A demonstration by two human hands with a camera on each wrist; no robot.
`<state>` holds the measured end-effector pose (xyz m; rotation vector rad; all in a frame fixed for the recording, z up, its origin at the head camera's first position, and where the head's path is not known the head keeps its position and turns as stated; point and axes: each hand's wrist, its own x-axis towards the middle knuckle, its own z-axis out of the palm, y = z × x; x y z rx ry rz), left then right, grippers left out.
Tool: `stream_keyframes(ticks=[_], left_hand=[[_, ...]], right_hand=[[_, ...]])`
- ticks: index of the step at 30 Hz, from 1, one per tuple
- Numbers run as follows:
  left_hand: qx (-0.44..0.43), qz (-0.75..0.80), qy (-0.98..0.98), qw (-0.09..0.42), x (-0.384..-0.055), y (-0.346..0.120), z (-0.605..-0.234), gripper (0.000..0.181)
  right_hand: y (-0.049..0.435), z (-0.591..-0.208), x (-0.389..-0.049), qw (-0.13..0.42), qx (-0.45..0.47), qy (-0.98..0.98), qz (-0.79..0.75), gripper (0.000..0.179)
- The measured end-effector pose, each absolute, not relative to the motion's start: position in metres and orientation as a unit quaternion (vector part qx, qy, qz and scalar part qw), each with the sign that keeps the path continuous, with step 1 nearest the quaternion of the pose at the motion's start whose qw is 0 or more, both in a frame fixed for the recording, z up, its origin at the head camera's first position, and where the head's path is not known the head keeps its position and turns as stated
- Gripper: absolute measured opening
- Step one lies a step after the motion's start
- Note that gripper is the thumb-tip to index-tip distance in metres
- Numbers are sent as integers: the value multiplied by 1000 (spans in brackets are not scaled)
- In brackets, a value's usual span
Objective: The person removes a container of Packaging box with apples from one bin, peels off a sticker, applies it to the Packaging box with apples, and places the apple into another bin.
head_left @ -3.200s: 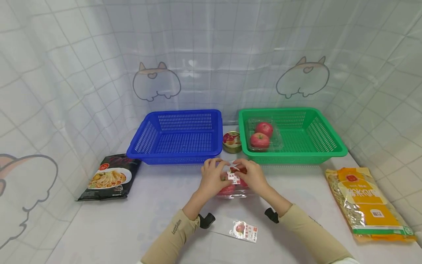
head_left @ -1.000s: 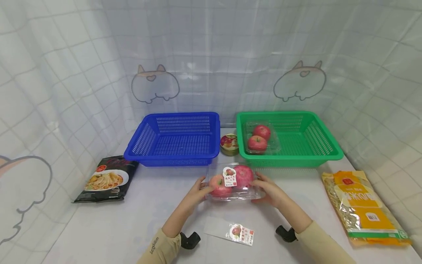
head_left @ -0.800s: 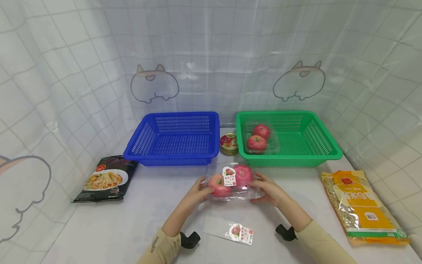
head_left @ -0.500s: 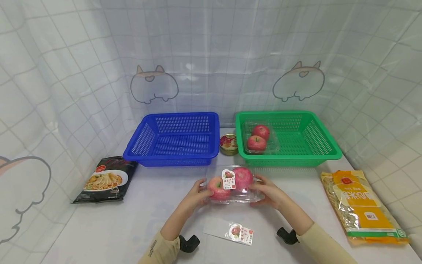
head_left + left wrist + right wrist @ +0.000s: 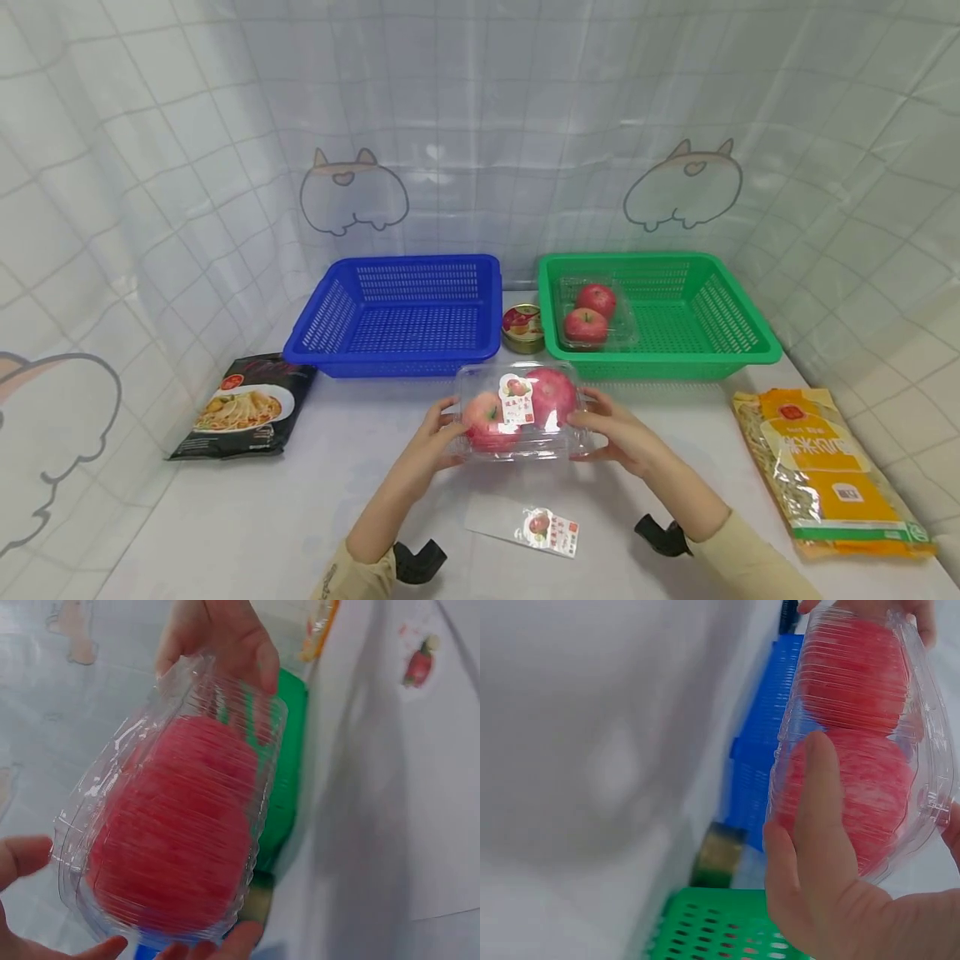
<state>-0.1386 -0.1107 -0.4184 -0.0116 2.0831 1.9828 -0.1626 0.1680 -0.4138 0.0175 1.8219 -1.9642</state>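
Between my two hands a clear plastic clamshell box (image 5: 536, 448) of two red apples (image 5: 551, 398) is held up off the table, slightly tilted. A white apple sticker (image 5: 517, 402) lies on its lid. My left hand (image 5: 426, 446) grips the box's left end, thumb and fingers on its edges. At the right end my right hand (image 5: 624, 435) holds it; in the right wrist view, fingers (image 5: 821, 802) of that hand spread under the base. Below the box, on the table, is a backing strip (image 5: 551, 532) with another apple sticker.
A blue basket (image 5: 390, 368) stands back left. The green basket (image 5: 675, 367) at back right contains another clamshell of apples (image 5: 587, 325). Between them sits a round tin (image 5: 522, 329). A black noodle packet (image 5: 243, 406) lies left, a yellow food bag (image 5: 828, 471) right.
At first both hands had their fingers at the sticker on the lid. They then moved to the box's two ends. Now the box has risen off the table and shifted slightly left.
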Motion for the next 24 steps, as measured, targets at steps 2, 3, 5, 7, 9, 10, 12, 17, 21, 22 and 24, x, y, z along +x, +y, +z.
stream_keyframes(ticks=[2,3,5,7,9,10,12,17,21,22,24], left_hand=[[-2,699,705,122,-139,-113,-414,54],[-3,706,699,116,-140,-114,-412,53],[-2,712,695,104,-141,-116,-408,51],[-4,715,693,94,-142,-119,-404,50],[-4,716,692,87,-144,-121,-401,51],[-4,716,693,84,-145,-123,-399,51],[-3,720,689,82,-146,-126,-395,53],[-10,735,673,79,-148,-132,-388,52],[-22,746,662,72,-151,-136,-385,50],[-25,748,660,69,-152,-137,-385,50],[-31,752,655,65,-156,-138,-384,50]], right_hand=[[166,-407,-164,227,-1,667,-710,72],[165,-403,-166,225,-3,671,-707,71],[162,-396,-169,223,-8,676,-702,70],[159,-390,-173,219,-14,681,-699,71],[156,-384,-178,215,-18,686,-695,71],[155,-382,-181,214,-21,688,-693,71],[151,-377,-186,213,-25,688,-693,70],[140,-369,-201,216,-22,686,-694,68],[130,-364,-213,211,-20,686,-696,65],[128,-362,-215,209,-19,685,-698,65],[123,-359,-220,203,-14,685,-700,64]])
